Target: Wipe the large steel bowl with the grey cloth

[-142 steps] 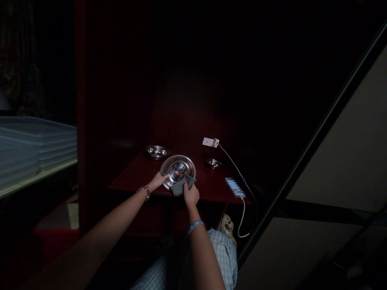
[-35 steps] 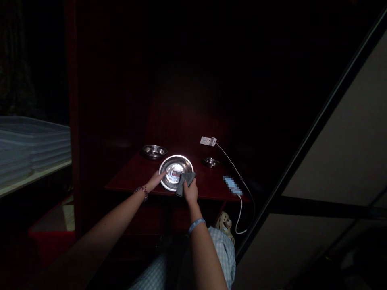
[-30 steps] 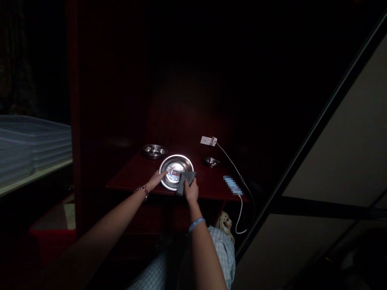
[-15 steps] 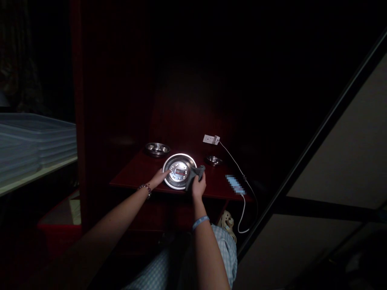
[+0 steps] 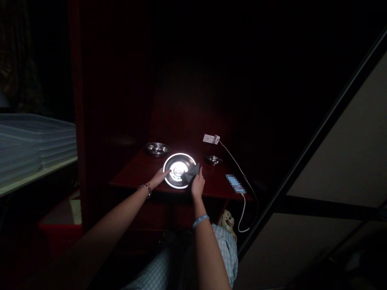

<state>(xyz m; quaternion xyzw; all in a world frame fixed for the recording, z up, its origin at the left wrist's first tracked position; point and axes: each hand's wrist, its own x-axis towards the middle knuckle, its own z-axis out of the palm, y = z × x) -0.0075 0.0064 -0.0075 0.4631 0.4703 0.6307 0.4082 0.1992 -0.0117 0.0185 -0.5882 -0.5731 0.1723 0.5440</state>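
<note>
Round stainless-steel plate (image 5: 179,175) lay flat on the dark red wooden shelf (image 5: 136,173), near its front edge and straight ahead of the person, with both hands meeting it from the near side. Being round, it had no long axis; neither hand was clearly nearer. The left hand (image 5: 160,177) pressed loosely curled fingers against the plate's left rim, steadying it. The right hand (image 5: 198,184) was clenched around a crumpled grey cloth (image 5: 191,173), which touched the plate's right side. Glare from a light hid the plate's centre.

Everything else sat relative to the plate: the shelf spread beneath it inside a dark red cabinet, whose depths were too dim to read. Stacked clear plastic lids (image 5: 36,141) lay well off to its left on a pale ledge. A white cable (image 5: 242,189) ran down to its right, from a white plug adapter (image 5: 211,139) behind. A medium steel bowl (image 5: 157,148) stood just behind-left, a small steel bowl (image 5: 213,160) just behind-right.
</note>
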